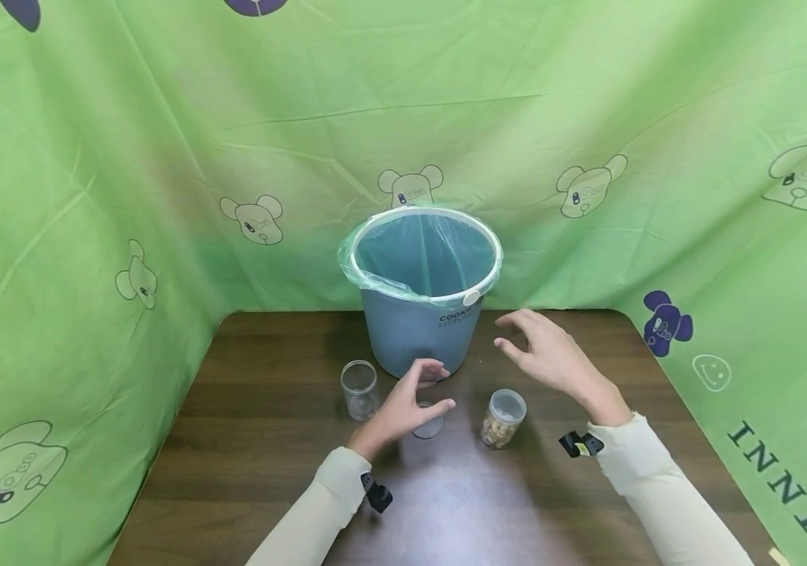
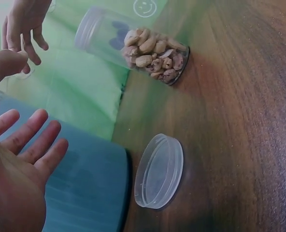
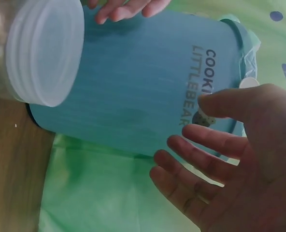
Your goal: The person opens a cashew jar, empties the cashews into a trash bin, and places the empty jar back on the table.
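Note:
In the head view my left hand [image 1: 399,409] hovers above a loose clear lid [image 1: 428,424], thumb and fingers apart, holding nothing. The lid [image 2: 159,171] lies on the table in the left wrist view. My right hand [image 1: 552,354] is raised behind and to the right of a capped clear jar [image 1: 500,420], fingers spread and touching nothing. Nuts [image 2: 155,55] fill the lower part of that jar. Left of my left hand stands an uncapped clear jar [image 1: 359,393] that looks empty. In the right wrist view my right hand [image 3: 230,159] has its fingers loosely bent.
A blue bin [image 1: 418,330] with a white rim and a green liner bag stands at the back middle of the brown wooden table [image 1: 255,440]. Green printed cloth [image 1: 304,118] hangs behind and along both sides.

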The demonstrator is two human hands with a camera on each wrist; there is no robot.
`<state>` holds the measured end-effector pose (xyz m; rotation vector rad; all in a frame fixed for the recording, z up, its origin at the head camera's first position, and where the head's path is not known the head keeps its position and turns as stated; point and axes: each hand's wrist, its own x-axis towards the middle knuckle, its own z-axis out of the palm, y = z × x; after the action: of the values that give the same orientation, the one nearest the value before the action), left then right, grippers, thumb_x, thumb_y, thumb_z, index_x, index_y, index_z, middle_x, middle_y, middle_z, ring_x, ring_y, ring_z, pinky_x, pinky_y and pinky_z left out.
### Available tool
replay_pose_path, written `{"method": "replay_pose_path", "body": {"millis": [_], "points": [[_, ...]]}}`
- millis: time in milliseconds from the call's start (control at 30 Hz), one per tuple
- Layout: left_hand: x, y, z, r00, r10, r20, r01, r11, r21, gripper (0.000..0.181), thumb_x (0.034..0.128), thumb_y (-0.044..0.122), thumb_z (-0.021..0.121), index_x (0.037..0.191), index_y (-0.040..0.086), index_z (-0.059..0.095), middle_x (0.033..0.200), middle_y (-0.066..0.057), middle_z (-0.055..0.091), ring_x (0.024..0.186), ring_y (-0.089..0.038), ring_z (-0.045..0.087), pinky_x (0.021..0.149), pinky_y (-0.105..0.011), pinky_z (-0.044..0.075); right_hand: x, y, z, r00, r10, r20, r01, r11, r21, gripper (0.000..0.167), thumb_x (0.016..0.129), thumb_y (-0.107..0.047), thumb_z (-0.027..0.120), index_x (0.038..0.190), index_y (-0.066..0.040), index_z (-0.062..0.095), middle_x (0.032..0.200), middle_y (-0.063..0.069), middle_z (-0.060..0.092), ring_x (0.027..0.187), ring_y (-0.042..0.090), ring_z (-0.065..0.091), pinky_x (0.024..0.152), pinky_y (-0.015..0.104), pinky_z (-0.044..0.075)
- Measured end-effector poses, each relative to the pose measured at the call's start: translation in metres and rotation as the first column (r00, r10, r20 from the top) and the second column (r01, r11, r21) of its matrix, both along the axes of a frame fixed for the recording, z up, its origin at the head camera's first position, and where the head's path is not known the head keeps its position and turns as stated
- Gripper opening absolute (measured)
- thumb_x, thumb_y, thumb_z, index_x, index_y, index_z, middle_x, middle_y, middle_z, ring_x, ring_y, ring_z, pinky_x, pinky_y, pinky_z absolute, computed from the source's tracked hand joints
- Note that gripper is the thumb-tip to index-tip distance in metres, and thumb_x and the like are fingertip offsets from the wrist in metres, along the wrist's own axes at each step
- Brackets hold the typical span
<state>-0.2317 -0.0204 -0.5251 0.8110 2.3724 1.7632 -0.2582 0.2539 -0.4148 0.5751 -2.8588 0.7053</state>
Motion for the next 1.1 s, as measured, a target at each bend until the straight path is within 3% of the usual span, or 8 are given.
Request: {"method": "replay_pose_path", "body": {"millis": [200, 700, 867, 1100], "points": [[0.001, 0.004, -0.003, 1.0, -0.024, 0.01, 0.024, 1.0, 0.014, 0.059, 0.0974, 0.014, 0.078, 0.144, 0.002, 0.045, 0.14, -0.016, 0.062, 0.137, -0.037, 0.06, 0.118, -0.052, 0.046, 0.003, 0.002, -0.009, 0.998, 0.058, 0.014, -0.059, 0.998, 0.033, 0.035, 0.104, -0.028, 0.068, 0.133, -0.007, 0.067, 0.137, 0.013, 0.068, 0.125, 0.035, 0.065, 0.105, 0.059, 0.051], [0.007, 0.017, -0.019, 0.999, -0.042, 0.014, 0.043, 0.999, -0.019, 0.058, 0.0957, 0.016, 0.08, 0.143, 0.011, 0.047, 0.139, -0.011, 0.064, 0.136, -0.027, 0.062, 0.118, -0.044, 0.048, 0.013, 0.003, -0.023, 0.991, 0.135, 0.007, -0.135, 0.99, 0.026, 0.03, 0.102, -0.021, 0.071, 0.129, -0.009, 0.07, 0.131, 0.01, 0.07, 0.111, 0.03, 0.072, 0.095, 0.052, 0.057], [0.01, 0.022, -0.021, 0.999, -0.043, 0.022, 0.044, 0.997, -0.056, 0.059, 0.0969, 0.019, 0.08, 0.145, 0.009, 0.047, 0.14, -0.009, 0.064, 0.136, -0.025, 0.063, 0.117, -0.036, 0.048, 0.019, 0.003, -0.026, 0.988, 0.15, 0.023, -0.151, 0.988, 0.036, 0.029, 0.102, -0.024, 0.071, 0.128, -0.012, 0.071, 0.129, 0.007, 0.071, 0.112, 0.03, 0.071, 0.093, 0.053, 0.058], [0.012, 0.031, -0.022, 0.999, -0.051, 0.017, 0.052, 0.994, -0.097, 0.061, 0.0981, 0.022, 0.079, 0.146, 0.006, 0.046, 0.141, -0.008, 0.064, 0.136, -0.022, 0.063, 0.116, -0.037, 0.049, 0.025, 0.001, -0.031, 0.987, 0.157, 0.03, -0.159, 0.986, 0.058, 0.03, 0.101, -0.026, 0.073, 0.128, -0.014, 0.072, 0.127, 0.006, 0.072, 0.109, 0.027, 0.071, 0.09, 0.051, 0.058]]}}
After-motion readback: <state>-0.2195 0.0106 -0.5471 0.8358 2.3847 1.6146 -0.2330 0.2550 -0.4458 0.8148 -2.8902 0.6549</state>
